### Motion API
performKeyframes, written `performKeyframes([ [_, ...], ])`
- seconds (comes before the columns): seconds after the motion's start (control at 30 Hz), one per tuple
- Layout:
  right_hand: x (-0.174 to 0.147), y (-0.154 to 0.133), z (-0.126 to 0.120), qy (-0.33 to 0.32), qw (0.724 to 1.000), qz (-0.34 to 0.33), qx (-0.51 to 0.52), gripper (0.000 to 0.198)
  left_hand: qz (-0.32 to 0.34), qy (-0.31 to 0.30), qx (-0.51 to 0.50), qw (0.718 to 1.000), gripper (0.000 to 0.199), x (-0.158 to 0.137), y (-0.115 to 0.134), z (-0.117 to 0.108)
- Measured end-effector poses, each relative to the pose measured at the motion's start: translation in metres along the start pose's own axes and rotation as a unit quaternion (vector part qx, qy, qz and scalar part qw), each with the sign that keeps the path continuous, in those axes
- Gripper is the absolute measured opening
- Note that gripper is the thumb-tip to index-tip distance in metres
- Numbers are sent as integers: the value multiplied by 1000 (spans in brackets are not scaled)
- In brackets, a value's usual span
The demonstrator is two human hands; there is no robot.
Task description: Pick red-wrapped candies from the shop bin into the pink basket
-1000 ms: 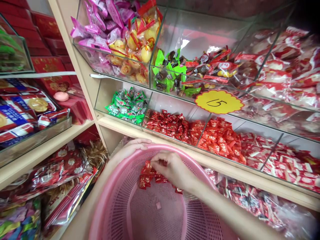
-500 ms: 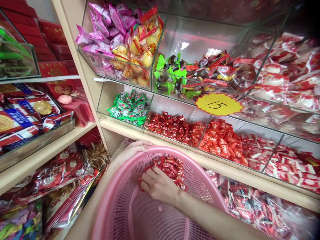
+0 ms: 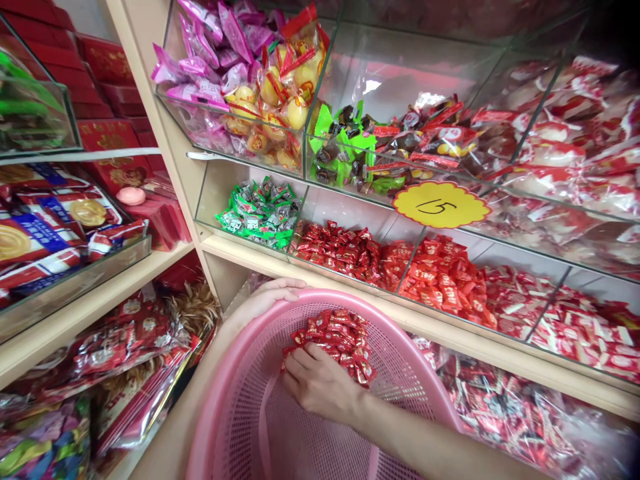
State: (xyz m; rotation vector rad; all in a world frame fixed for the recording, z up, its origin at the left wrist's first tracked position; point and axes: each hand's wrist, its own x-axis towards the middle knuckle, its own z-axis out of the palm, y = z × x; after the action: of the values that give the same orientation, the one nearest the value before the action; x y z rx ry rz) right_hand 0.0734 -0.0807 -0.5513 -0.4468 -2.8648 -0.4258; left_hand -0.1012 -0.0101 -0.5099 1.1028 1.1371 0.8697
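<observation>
A pink plastic basket (image 3: 233, 360) with mesh sides is tilted in front of me, its far rim close to the shelf edge. My left hand (image 3: 267, 297) is closed over the far left part of the rim, fingers lying across it. Inside the basket, a heap of small red-wrapped candies (image 3: 345, 337) rests against the far wall. My right hand (image 3: 317, 383) reaches in from the right, its fingers curled at the near left edge of this heap. The fingertips are hidden, and candies show just beyond the knuckles.
Beyond the basket, glass-fronted bins hold green candies (image 3: 263, 210), dark red candies (image 3: 340, 250) and orange-red candies (image 3: 445, 273). A yellow price tag (image 3: 443, 204) reading 15 hangs above. Wooden shelves with biscuit packs (image 3: 55, 220) stand left; bagged goods (image 3: 505, 407) lie lower right.
My right hand has drawn slightly nearer and down, so more of the red candies show. A small pale piece on the basket bottom is no longer visible. My left hand stays on the rim.
</observation>
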Motion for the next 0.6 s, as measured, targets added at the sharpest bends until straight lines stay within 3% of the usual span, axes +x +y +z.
performKeyframes([
  [0.23,3,2,-1,-11,1000,21,-5,19,-11,-17,-31,999,45,2,-2,-2],
  [0.4,3,2,-6,13,1000,18,-3,19,33,-7,15,999,38,3,-5,-5],
  [0.5,14,19,-26,73,996,42,1,24,26,-3,5,1000,36,4,-8,-5],
  [0.6,32,60,-55,129,983,127,-13,31,34,-27,-35,998,35,8,-12,-5],
])
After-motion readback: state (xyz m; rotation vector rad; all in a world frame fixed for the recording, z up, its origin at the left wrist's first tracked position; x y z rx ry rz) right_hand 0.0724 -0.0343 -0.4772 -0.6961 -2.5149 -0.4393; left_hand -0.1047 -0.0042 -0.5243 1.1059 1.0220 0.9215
